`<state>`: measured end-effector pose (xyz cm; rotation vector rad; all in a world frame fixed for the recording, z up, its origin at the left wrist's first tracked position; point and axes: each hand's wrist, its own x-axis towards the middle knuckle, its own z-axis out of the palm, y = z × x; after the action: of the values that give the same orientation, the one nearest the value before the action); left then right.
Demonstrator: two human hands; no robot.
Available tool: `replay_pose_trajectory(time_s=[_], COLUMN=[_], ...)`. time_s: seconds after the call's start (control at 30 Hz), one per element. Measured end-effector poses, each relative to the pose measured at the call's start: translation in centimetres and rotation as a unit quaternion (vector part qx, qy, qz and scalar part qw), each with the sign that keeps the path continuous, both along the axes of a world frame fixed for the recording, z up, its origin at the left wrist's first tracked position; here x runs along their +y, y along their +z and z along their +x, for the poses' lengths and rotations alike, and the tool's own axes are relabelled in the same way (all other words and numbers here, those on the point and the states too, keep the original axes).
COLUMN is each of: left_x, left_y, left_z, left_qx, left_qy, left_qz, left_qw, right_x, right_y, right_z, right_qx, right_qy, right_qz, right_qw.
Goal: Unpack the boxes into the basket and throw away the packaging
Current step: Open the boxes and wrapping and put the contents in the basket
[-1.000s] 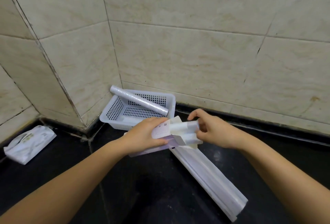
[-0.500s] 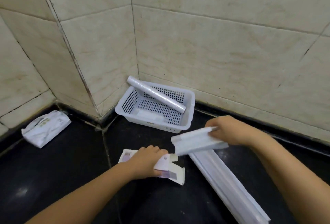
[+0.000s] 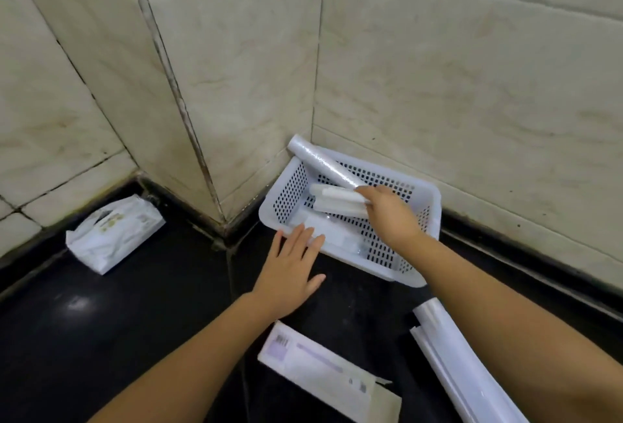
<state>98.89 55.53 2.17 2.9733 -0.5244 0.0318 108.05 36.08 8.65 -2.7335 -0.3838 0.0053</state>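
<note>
A white perforated basket (image 3: 428,200) sits in the wall corner on the black floor. A shiny wrapped roll (image 3: 323,166) lies across its far-left rim. My right hand (image 3: 387,213) is inside the basket, gripping a white folded pack (image 3: 333,202) just above the basket floor. Another white item (image 3: 323,225) lies flat in the basket. My left hand (image 3: 291,267) is flat and spread, fingertips touching the basket's near rim. An opened white box with purple print (image 3: 323,375) lies flat on the floor near me. A long white box (image 3: 462,365) lies at the lower right.
A crumpled white bag (image 3: 114,234) rests on the floor at the left by the wall. Beige tiled walls close in the corner behind the basket. Bare black floor stretches between the bag and my left arm.
My right hand carried the white pack from above the floor into the basket. My left hand let go of the purple-print box and moved up to the basket's rim. The view shifted closer.
</note>
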Motion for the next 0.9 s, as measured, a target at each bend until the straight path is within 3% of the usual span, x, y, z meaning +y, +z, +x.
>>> replay_pose_trajectory(time_s=[0.13,0.27,0.43,0.67,0.8,0.9], left_x=[0.0,-0.1,-0.4,-2.1,-8.0,-13.6], left_y=[-1.0,-1.4,-1.4,1.9,3.5,2.8], left_z=[0.0,0.1,0.0,-0.6,-3.7,-7.1], left_qx=[-0.039,-0.066,-0.051,0.010,-0.070,0.010], left_qy=[-0.006,-0.008,0.004,0.012,-0.187,-0.313], left_qz=[-0.038,-0.038,-0.011,0.029,-0.078,-0.051], left_qw=[0.998,0.997,0.999,0.999,0.977,0.948], right_x=[1.8,-0.1,-1.6,-6.1,-11.9,-15.4], right_y=[-4.0,-7.5,-6.6,1.1,1.8,-0.7], right_z=[2.2,2.5,2.1,-3.4,-11.3,-18.2], right_qx=[0.008,0.072,0.130,0.025,-0.002,0.078], right_qy=[0.086,0.213,0.251,0.091,-0.051,-0.128], right_qz=[-0.074,-0.248,-0.269,-0.044,0.053,0.024], right_qw=[0.994,0.942,0.921,0.995,0.997,0.988])
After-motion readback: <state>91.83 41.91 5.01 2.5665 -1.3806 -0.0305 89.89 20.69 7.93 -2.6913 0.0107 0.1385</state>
